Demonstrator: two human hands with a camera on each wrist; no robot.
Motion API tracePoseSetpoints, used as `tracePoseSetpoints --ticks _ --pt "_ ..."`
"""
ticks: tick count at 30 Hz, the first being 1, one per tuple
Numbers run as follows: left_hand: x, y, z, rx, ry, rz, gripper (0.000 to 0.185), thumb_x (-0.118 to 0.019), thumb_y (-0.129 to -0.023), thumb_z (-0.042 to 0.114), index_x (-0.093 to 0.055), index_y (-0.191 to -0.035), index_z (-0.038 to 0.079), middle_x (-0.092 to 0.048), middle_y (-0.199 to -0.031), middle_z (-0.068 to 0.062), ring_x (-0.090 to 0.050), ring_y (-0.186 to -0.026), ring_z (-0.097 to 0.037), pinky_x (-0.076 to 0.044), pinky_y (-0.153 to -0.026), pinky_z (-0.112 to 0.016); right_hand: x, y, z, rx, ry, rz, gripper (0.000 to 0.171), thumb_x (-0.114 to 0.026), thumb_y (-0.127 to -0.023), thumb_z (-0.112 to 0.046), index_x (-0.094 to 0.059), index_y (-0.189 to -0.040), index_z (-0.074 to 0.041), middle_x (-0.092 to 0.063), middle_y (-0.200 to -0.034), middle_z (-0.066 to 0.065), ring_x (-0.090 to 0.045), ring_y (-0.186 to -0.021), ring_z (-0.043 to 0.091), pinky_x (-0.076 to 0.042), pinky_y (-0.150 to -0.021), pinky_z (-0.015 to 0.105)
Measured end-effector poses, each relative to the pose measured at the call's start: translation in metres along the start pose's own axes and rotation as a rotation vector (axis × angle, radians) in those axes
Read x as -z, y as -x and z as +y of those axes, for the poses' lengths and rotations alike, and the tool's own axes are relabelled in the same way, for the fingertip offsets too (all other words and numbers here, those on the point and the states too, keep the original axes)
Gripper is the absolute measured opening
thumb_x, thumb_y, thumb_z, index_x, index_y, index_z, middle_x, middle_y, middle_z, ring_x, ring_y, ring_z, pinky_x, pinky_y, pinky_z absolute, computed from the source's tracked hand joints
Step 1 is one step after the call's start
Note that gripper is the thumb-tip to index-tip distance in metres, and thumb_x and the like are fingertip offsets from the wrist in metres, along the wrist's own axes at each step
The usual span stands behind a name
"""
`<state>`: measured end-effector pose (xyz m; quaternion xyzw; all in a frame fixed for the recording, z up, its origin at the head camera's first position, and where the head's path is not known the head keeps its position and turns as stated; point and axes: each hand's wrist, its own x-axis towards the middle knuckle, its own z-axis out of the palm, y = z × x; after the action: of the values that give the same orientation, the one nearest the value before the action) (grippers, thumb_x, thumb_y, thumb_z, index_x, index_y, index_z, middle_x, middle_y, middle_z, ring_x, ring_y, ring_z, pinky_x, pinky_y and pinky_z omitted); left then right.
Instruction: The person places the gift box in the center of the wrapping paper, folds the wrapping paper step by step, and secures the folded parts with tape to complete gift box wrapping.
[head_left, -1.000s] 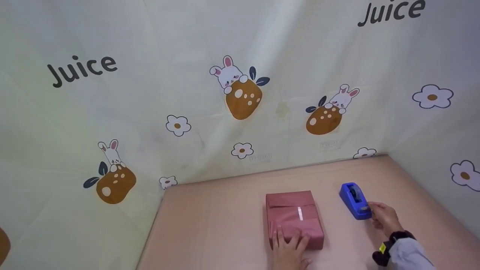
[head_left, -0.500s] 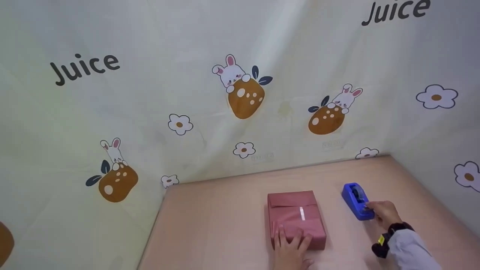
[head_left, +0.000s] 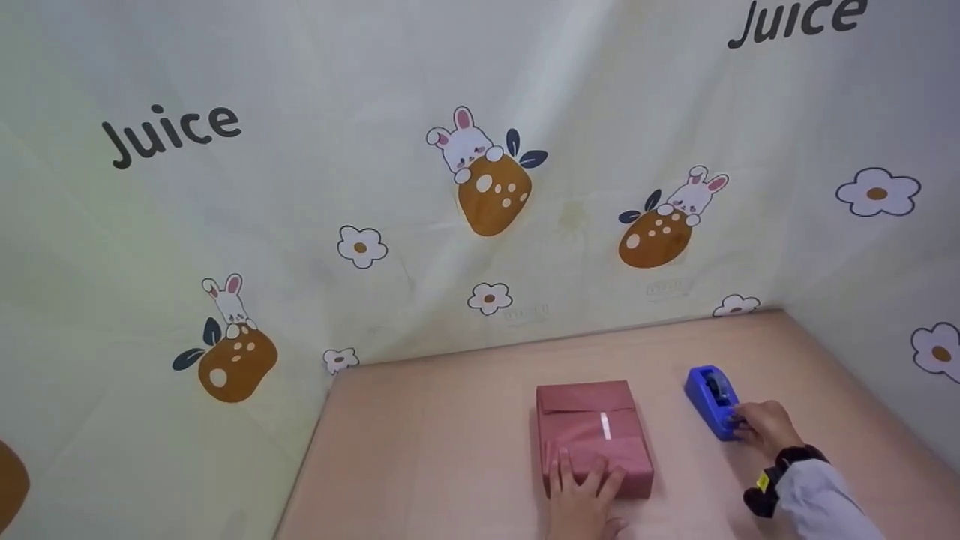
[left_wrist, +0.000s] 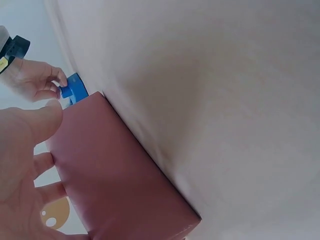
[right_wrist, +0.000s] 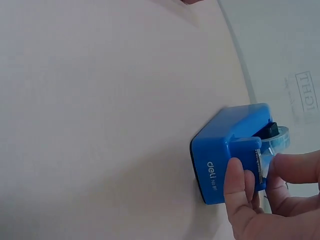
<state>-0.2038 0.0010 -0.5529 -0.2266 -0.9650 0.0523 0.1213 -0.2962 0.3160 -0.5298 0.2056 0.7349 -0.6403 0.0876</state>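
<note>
A box wrapped in dark pink paper [head_left: 581, 446] lies flat on the table, with a short strip of clear tape [head_left: 606, 426] on its top seam. My left hand [head_left: 581, 506] rests on the box's near end, fingers spread and mostly straight; in the left wrist view its thumb overlaps one end of the box. Right of the box stands a blue tape dispenser [head_left: 707, 394] with a roll of clear tape [right_wrist: 283, 141] in it. My right hand [head_left: 769, 427] grips the dispenser's cutter end, its fingers on the front face and on the tape side of the toothed blade [right_wrist: 259, 167].
The table [head_left: 420, 435] has a plain light pink cover. Behind it and at both sides hang pale curtains [head_left: 405, 187] printed with rabbits, fruit, flowers and lettering. A black wrist strap with a camera [head_left: 766, 487] sits above the right hand, by a light grey sleeve [head_left: 821, 499].
My right hand's fingers have closed further over the dispenser's cutter end. The left hand stays on the box. The head view has shifted slightly.
</note>
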Motion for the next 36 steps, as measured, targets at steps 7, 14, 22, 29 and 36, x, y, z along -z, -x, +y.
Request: tracePoseSetpoints --ticks 7,14,22,29,36 --pt "0.001 -0.001 -0.002 0.011 -0.029 -0.027 0.064 -0.051 -0.075 0.066 -0.032 -0.132 0.044 -0.04 -0.136 0.017 -0.04 -0.124 -0.039 -0.034 -0.101 -0.049 -0.001 -0.002 0.009 0.014 -0.036 -0.021 0.058 -0.046 -0.09 -0.015 -0.023 -0.128 0.023 -0.054 -0.091 0.014 -0.056 -0.077 0.013 -0.052 -0.075 0.025" --pt "0.0 -0.001 -0.002 0.006 -0.055 -0.019 0.065 -0.051 -0.075 0.067 -0.034 -0.133 0.043 -0.04 -0.137 0.016 -0.038 -0.125 -0.038 -0.034 -0.1 -0.048 0.001 -0.004 0.02 0.06 -0.11 -0.018 0.052 -0.048 -0.088 -0.015 -0.033 -0.123 0.022 -0.058 -0.073 -0.001 -0.056 -0.068 0.007 -0.051 -0.067 0.02" --pt "0.002 0.0 -0.002 0.005 -0.052 -0.056 0.065 -0.049 -0.076 0.067 -0.032 -0.134 0.044 -0.038 -0.139 0.017 -0.037 -0.126 -0.039 -0.031 -0.103 -0.048 0.002 -0.004 0.035 0.095 -0.226 -0.003 0.041 -0.052 -0.086 -0.01 -0.043 -0.116 0.015 -0.059 -0.076 -0.003 -0.058 -0.073 0.004 -0.05 -0.071 0.018" --pt "0.003 0.001 -0.002 -0.007 -0.044 -0.053 0.065 -0.05 -0.076 0.066 -0.032 -0.135 0.043 -0.038 -0.139 0.016 -0.037 -0.126 -0.039 -0.032 -0.103 -0.049 0.002 -0.004 0.047 0.105 -0.307 0.016 0.059 -0.059 -0.081 -0.007 -0.031 -0.128 0.016 -0.055 -0.087 -0.005 -0.057 -0.076 0.0 -0.049 -0.074 0.016" --pt "0.004 0.002 0.0 -0.014 -0.023 -0.018 0.065 -0.053 -0.076 0.064 -0.033 -0.134 0.042 -0.04 -0.138 0.015 -0.038 -0.125 -0.039 -0.034 -0.101 -0.049 0.004 0.001 0.054 0.056 -0.273 0.078 0.032 -0.055 -0.081 -0.008 -0.048 -0.107 0.01 -0.055 -0.079 -0.003 -0.056 -0.072 0.004 -0.051 -0.068 0.019"
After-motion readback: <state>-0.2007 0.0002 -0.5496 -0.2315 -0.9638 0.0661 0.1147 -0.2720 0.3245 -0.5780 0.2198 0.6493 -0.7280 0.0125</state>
